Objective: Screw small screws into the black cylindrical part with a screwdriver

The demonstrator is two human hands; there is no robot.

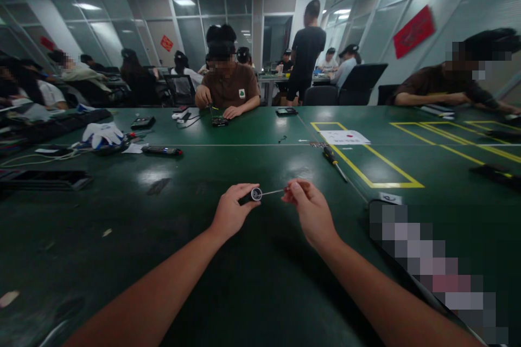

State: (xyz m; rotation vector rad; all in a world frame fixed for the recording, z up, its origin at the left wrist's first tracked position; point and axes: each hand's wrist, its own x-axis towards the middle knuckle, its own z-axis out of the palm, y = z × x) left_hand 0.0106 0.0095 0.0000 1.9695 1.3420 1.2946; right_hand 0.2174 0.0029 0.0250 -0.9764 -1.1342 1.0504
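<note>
My left hand (236,206) is closed round a short black cylinder with a silver-rimmed round end (256,194), which faces right toward me. From that end a thin metal rod (272,192) runs across to my right hand (308,206). My right thumb and fingers pinch the rod's far end. Whether the rod enters the cylinder or only touches its rim I cannot tell. Both hands are held above the green table (183,282). Beyond my right hand lies a black and yellow screwdriver (335,163).
At the left are a dark cylindrical tool (163,150) and white-blue gloves (102,135). A white paper (345,137) overlaps yellow tape marking (396,185). A dark-edged object (376,227), mostly pixelated, lies near my right forearm. A co-worker (230,84) sits opposite, another (443,81) at right.
</note>
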